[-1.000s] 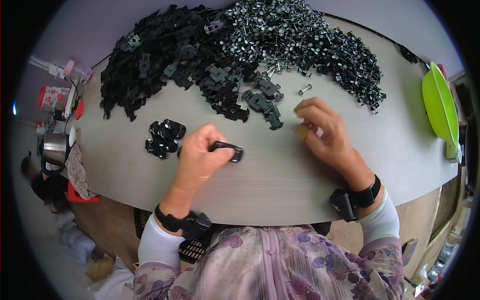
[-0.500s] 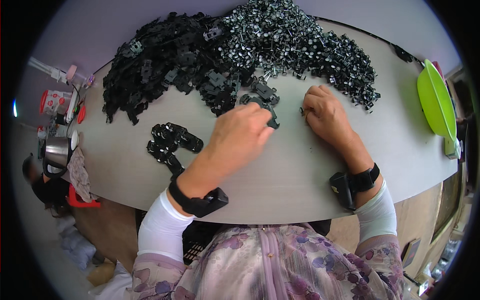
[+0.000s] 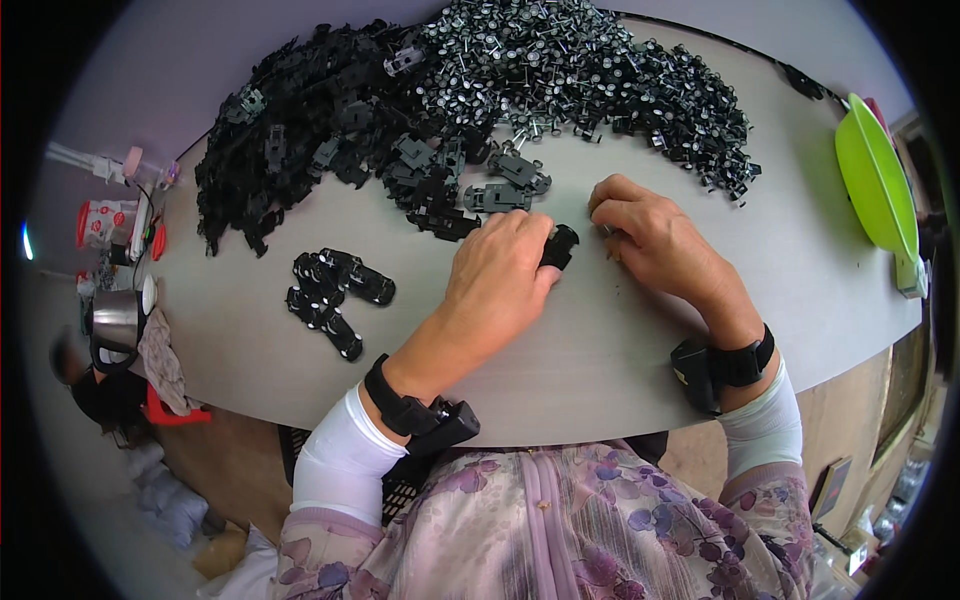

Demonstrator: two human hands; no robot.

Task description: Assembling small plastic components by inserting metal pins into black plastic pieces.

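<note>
My left hand [image 3: 503, 262] is closed round a black toy car chassis [image 3: 566, 246], whose far end sticks out past the fingertips. Just to the right, my right hand [image 3: 655, 238] pinches a small wheel axle [image 3: 607, 231], mostly covered by the fingers. A narrow gap separates the two hands. Beyond the left hand, a loose dark grey chassis [image 3: 498, 197] lies on the table, with another chassis [image 3: 519, 170] behind it. Off to the left rests a small group of black chassis with wheels [image 3: 338, 290].
A big heap of black chassis [image 3: 300, 130] covers the back left. It meets a heap of wheel axles [image 3: 560, 70] spreading to the right. A green basin [image 3: 875, 185] stands at the right edge, a metal kettle [image 3: 117, 318] and a cloth [image 3: 162, 355] at the left.
The left hand has shifted slightly right and now shows a black chassis at its fingertips. Both hands have turned a little, and the right one stays close by.
</note>
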